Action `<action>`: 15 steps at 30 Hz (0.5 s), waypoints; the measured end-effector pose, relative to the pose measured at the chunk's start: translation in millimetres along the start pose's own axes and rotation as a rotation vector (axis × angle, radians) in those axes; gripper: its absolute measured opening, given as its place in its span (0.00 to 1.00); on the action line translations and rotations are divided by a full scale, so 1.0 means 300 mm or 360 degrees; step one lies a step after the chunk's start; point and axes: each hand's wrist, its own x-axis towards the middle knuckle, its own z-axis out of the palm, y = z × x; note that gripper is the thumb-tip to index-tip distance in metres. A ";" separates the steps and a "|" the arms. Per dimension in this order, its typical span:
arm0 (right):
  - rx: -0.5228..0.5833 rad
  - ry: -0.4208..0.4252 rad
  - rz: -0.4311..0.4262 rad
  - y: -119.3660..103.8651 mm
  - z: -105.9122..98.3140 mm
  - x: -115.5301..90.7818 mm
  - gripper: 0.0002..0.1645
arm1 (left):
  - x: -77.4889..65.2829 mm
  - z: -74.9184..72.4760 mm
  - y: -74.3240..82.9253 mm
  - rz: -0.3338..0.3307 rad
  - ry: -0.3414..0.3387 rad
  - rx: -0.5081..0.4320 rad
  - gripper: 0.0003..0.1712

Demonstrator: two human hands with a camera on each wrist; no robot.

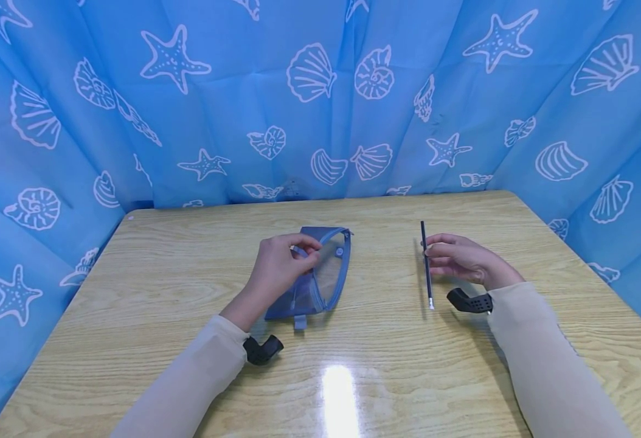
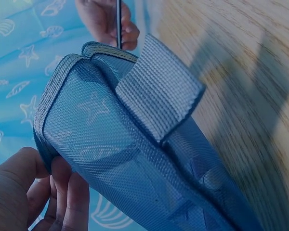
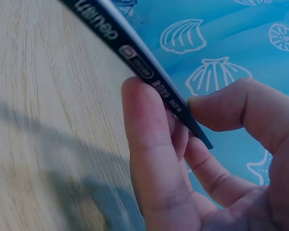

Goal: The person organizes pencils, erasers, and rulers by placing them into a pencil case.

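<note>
A blue mesh zip pouch [image 1: 334,267] gapes on the table, its mouth toward the right. My left hand [image 1: 284,261] pinches the pouch's upper edge between thumb and fingers. In the left wrist view the mesh side and a woven tab [image 2: 161,89] of the pouch show up close; some shapes inside are too dim to name. To the right, my right hand [image 1: 460,258] holds a dark pencil [image 1: 427,267] between thumb and fingers, raised above the table. White lettering runs along the pencil [image 3: 135,57] in the right wrist view, and its white-tipped end points toward me.
The wooden table [image 1: 189,255] reaches back to a blue curtain [image 1: 233,109] printed with shells and starfish. Black wrist mounts [image 1: 263,350] sit on both forearms. A bright light reflection lies on the table's front middle.
</note>
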 end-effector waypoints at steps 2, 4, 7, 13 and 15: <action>-0.0022 -0.0004 0.0001 -0.001 0.006 0.001 0.13 | -0.001 -0.001 0.002 -0.0004 0.0001 -0.0005 0.05; -0.0031 -0.0006 -0.0002 -0.002 0.012 0.002 0.13 | -0.002 -0.002 0.004 -0.0007 0.0004 -0.0010 0.05; -0.0049 -0.0011 -0.0005 -0.003 0.022 0.003 0.14 | -0.002 -0.004 0.007 -0.0008 0.0007 -0.0014 0.05; -0.0061 -0.0020 -0.0006 -0.001 0.037 0.010 0.15 | -0.002 -0.003 0.005 0.0000 0.0015 -0.0012 0.05; -0.0043 -0.0022 -0.0004 -0.001 0.040 0.012 0.15 | -0.002 -0.003 0.003 -0.0001 0.0016 -0.0017 0.05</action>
